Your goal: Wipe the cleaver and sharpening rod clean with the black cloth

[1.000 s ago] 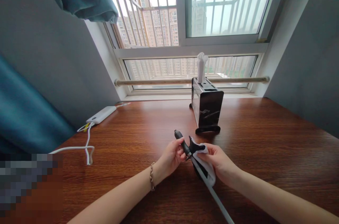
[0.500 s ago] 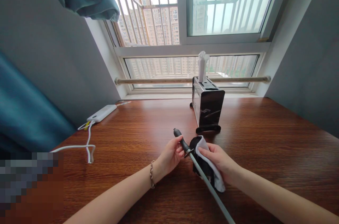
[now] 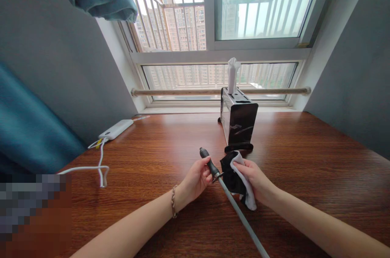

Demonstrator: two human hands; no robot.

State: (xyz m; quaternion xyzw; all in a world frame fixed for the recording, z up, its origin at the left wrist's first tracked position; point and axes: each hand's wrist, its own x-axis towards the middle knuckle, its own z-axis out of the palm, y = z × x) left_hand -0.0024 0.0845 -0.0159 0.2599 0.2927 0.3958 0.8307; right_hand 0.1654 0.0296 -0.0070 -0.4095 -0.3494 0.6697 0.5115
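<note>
My left hand (image 3: 198, 177) is closed round the black handle of a honing steel (image 3: 240, 212). Its grey rod slants down to the right and runs out of the bottom of the view. In my right hand (image 3: 255, 178) is a black and white cloth (image 3: 232, 176), pinched between thumb and fingers. The cloth hangs folded beside the rod, just right of the guard, its black side toward the rod. Whether cloth and rod touch I cannot tell.
On the brown wooden table (image 3: 170, 136) stands a black knife-block-like holder (image 3: 243, 126) with a white tissue (image 3: 233, 75) sticking up from its top. A white power strip (image 3: 116, 129) with a white cable (image 3: 102, 160) lies at the left edge. Behind is a barred window (image 3: 210, 57).
My right hand has moved the cloth slightly up and away from the rod, and its black side has spread open more. My left hand and the honing steel have hardly moved.
</note>
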